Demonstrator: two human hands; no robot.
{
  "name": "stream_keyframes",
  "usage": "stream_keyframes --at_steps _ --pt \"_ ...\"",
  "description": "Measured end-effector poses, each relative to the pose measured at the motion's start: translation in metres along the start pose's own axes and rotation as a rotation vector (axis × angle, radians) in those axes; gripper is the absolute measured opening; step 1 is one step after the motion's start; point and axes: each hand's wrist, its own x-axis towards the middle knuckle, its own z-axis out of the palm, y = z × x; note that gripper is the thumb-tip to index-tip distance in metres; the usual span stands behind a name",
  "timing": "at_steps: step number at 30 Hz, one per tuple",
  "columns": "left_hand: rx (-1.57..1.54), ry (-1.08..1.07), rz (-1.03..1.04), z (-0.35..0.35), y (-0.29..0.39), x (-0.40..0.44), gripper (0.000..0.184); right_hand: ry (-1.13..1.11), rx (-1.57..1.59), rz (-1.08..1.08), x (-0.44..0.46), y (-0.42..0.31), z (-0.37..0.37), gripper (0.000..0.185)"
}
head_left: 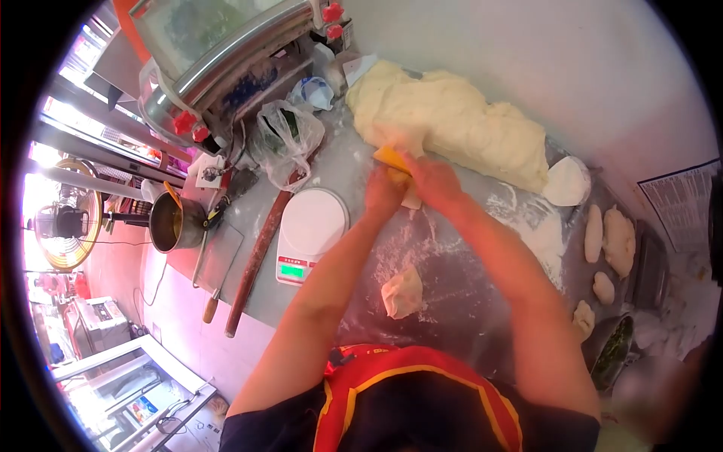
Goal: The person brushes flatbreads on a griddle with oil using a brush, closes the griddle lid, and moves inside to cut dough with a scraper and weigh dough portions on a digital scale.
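clearly, the two hands are brought close together at the near edge of a big slab of dough [459, 124], which is laid along the wall at the back of the desk [358, 260]. a yellow-orange scraper [390, 160] is gripped by the right hand [437, 184] and is set against the front side of the slab. the left hand [385, 192] is held just beside it, under the scraper, with its fingers bent; whether anything is clamped in it cannot be told, as its fingers are partly hidden. a small scrap of dough [412, 201] is seen just below the hands.

nearer the body, a loose lump of dough [402, 292] is set down alone on the floured desk. to the left of it a white scale [315, 222] is placed, its display lit green and its plate bare. beside the scale a long wooden stick [256, 264] is laid at a slant, its far end partly covered by a clear plastic bag [286, 139]. behind the bag a machine [226, 75] with red knobs is stood.

on the right, loose flour [536, 233] is spread over the desk, and small dough pieces [619, 242] are left near the corner. a bowl of greens [611, 350] is placed nearest the right arm. a red apron [422, 369] with yellow trim is worn.
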Motion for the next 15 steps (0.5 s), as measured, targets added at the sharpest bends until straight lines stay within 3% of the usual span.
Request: stream_keyframes --at_steps 2,5,8,11,15 --pt "-0.143 -0.014 0.027 -0.006 -0.004 -0.011 0.049 -0.062 0.009 0.018 -0.005 -0.004 -0.003 0.060" --pt "-0.277 -0.041 0.060 -0.023 -0.012 -0.057 0.047 0.131 0.287 -0.016 -0.032 -0.004 -0.018 0.059" --pt "-0.344 -0.153 -0.050 -0.041 -0.026 -0.096 0.051 0.138 0.316 0.041 -0.068 -0.005 -0.056 0.054" --pt "-0.085 -0.276 0.125 -0.041 -0.049 -0.104 0.055 -0.010 0.115 0.285 -0.078 0.013 -0.075 0.051" --pt "-0.002 -0.105 0.168 -0.050 -0.005 -0.073 0.061 0.176 0.305 0.134 -0.059 0.018 -0.114 0.049"
